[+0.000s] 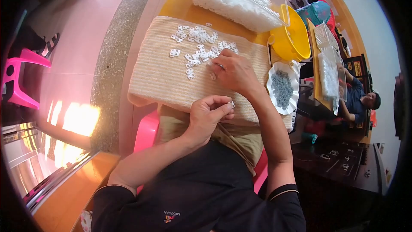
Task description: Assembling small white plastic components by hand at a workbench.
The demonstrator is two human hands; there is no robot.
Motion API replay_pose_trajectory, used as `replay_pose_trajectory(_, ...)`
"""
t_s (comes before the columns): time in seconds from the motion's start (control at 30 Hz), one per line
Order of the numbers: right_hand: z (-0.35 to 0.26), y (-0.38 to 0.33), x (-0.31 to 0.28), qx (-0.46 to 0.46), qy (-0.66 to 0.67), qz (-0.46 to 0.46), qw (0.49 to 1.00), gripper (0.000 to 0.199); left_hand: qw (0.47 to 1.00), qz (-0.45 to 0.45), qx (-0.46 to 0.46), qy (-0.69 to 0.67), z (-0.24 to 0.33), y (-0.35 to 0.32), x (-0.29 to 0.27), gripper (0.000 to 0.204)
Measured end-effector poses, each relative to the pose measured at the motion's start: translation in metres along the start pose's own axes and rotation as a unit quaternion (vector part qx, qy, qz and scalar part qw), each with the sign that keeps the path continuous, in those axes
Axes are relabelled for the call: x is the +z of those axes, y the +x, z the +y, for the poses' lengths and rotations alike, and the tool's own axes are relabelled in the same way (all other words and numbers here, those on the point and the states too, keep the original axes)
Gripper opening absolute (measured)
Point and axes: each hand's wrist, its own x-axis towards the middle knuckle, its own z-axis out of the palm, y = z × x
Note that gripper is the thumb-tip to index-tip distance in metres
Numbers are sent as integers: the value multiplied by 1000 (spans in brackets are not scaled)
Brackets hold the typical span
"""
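My left hand (206, 118) is over the near edge of a striped beige cloth (150, 68), thumb and forefinger pinching a small white plastic piece with holes (232, 104). Farther forward, my right hand (236, 73) reaches down over the cloth, its fingers drawn together beside the loose white pieces (199, 34). Something shiny shows at those fingers, too small to make out. Several similar white pieces are scattered to the left and ahead of that hand. One of them (213, 76) lies just below its fingertips.
Beyond the cloth stands a clear bin (240, 19) full of white pieces. To the right are a yellow basin (294, 38) and a white fluted dish (292, 68) of small grey-blue parts. A person in dark blue (358, 99) sits farther right. A pink stool (25, 77) stands left.
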Motion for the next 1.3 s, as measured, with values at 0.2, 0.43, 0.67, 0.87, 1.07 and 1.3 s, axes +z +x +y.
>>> replay_pose_trajectory(0.2,8,-3,-5,-18,-4,-21,1000,13,1000,1,-3,1,0,-1,0,13)
replay_pose_trajectory(0.43,-7,15,1,-32,27,26,999,18,1000,0,-9,0,0,-2,0,14)
replay_pose_trajectory(0.67,2,24,9,-34,3,-15,999,16,1000,5,-3,6,3,-2,2,14)
replay_pose_trajectory(0.87,6,18,8,-56,32,35,997,13,1000,3,1,-1,1,-1,2,14)
replay_pose_trajectory(1.07,-5,25,3,-30,-8,-39,999,13,1000,5,-4,7,-1,-2,1,14)
replay_pose_trajectory(1.3,1,22,12,-30,-13,-13,999,14,1000,5,1,-2,0,-1,1,14)
